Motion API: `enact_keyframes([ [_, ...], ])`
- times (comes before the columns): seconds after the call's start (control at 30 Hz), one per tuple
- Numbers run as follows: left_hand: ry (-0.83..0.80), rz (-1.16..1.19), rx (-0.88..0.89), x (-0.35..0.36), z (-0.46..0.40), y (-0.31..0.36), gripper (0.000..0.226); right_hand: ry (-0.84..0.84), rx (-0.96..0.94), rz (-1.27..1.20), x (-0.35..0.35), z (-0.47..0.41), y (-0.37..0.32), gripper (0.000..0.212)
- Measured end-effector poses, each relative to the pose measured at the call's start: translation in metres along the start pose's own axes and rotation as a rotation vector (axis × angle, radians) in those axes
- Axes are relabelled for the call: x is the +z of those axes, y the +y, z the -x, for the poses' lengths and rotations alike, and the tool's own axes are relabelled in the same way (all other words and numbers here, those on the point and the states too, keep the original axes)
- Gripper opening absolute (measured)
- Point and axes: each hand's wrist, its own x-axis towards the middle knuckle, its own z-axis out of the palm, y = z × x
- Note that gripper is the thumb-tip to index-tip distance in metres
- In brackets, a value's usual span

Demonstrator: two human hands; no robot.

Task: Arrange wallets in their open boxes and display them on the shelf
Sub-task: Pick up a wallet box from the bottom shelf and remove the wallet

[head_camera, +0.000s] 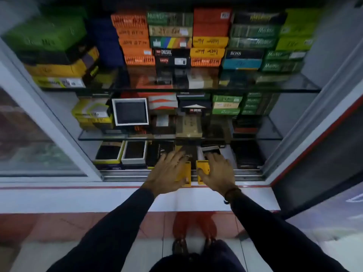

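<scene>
Both hands' fingers spread loose over a yellow box, gripping nothing.

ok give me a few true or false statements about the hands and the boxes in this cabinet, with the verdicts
1. Both hands are at the lowest shelf level. True: the left hand and right hand reach in there.
2. The boxes under the hands are green. False: the two yellow boxes lie there.
3. An open white-rimmed box with a dark wallet stands on the middle glass shelf. True.
4. The top shelf holds only open boxes. False: it carries stacks of closed boxes, such as the orange boxes.
5. The wrist strap is on the left wrist. False: the wrist strap is on the right.
</scene>
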Motion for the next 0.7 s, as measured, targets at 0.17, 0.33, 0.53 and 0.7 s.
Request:
enact_keyframes([
  [0.17,-0.288,-0.005,-0.027,0.039,-0.033,0.006,0.115,-0.637,0.24,-0.372,0.026,-0.011,-0.019,0.034],
  [0.33,-0.347,0.095,-0.074,0.059,-0.052,-0.002,0.128,-0.916,0.589,-0.837,0.035,-0.012,-0.017,0.044],
  [0.53,-0.255,0.391,-0.112,0.028,-0.045,-0.033,0.126,-0.761,0.766,-0.978,0.053,-0.017,-0.016,0.041],
  [0.7,-0.214,0.701,-0.149,-0.001,-0.01,-0.075,0.118,-0.512,0.721,-0.725,0.07,-0.014,-0.028,0.019],
])
